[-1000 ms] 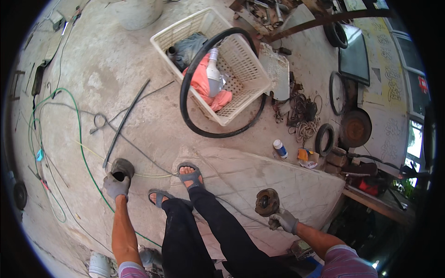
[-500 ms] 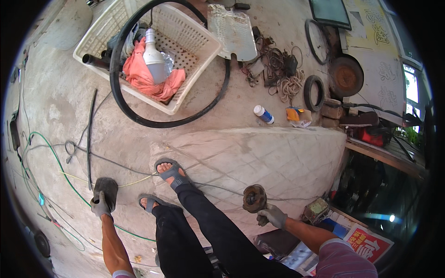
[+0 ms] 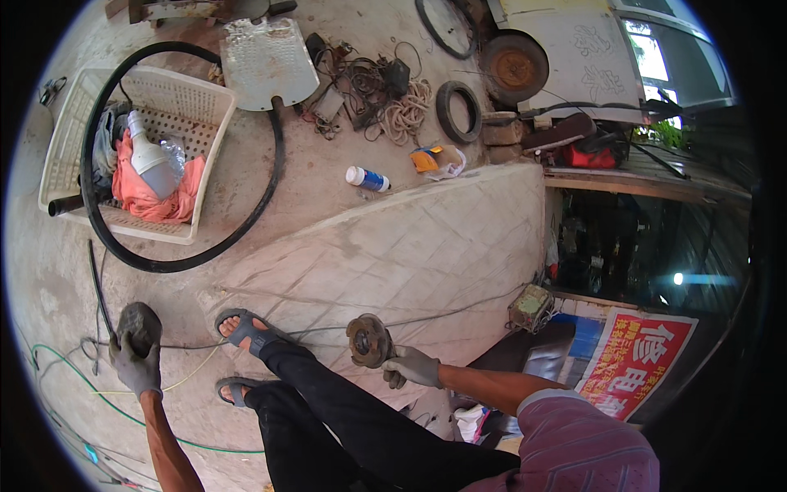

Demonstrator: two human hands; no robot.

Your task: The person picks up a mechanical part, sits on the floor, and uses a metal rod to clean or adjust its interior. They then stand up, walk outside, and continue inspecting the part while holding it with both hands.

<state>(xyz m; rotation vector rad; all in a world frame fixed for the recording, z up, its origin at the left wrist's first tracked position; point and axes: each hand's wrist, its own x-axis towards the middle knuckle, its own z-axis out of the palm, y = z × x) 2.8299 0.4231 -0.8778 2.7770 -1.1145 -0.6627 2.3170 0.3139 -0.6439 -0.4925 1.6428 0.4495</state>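
Observation:
My left hand (image 3: 136, 367), in a grey work glove, is closed around a dark, rounded piece (image 3: 140, 322) that looks like a blackened motor housing; I cannot make out its exact kind. Off to the right, my gloved right hand (image 3: 414, 367) grips a rusty round metal part (image 3: 369, 339) by its near side. That part has a raised rim and a hollow centre, like a motor end cover. Both pieces are held up above the floor, well apart, on either side of my legs and sandals.
A cream plastic basket (image 3: 217, 111) holds a bulb and pink cloth, with a black rubber hoop (image 3: 279, 156) over it. Farther right lie tangled cords (image 3: 402, 115), a white bottle (image 3: 366, 179), a small tyre (image 3: 458, 112) and a rusty wheel (image 3: 514, 67). A red sign (image 3: 635, 361) stands at right.
My view has swung to the right, so the floor things sit farther left. The dark piece in my left hand has turned and shows a rounder face. Both hands keep their hold.

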